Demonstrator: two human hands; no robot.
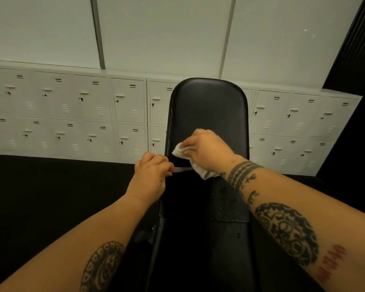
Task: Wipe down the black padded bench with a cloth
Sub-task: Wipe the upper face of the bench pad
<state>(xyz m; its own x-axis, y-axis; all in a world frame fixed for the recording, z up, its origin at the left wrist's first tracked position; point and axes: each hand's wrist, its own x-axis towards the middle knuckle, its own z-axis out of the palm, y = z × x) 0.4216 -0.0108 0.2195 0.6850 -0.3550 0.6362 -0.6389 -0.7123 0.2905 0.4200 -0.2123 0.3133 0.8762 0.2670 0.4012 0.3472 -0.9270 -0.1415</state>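
So the right grip is clenched round a bunched-up white cloth, pressing it onto the low part of the back pad, a bit left of centre. The left grip has its fingers curled on the bench at its left edge, right by the seam where the back pad meets the seat.

How I'd do this step: flatten the cloth out a little, because a tight wad only touches a small patch. Then go in long overlapping strokes along the pad, not little circles. Use the left grip as a brace so the pad doesn't rock under the pressure. There are droplets beaded on the seat part nearer the person (spray, I'd guess, can't say for sure), so that section looks not yet wiped. I'd work from the top of the back pad down toward the seat so any drips land on bits you haven't done. Don't skip the seam or the side edges, that's where grime tends to sit.

Orientation-wise: the bench's long axis runs straight away from the person, seat end closest, and the rounded top of the back pad points up and away at the lockers. The back pad looks inclined, not flat
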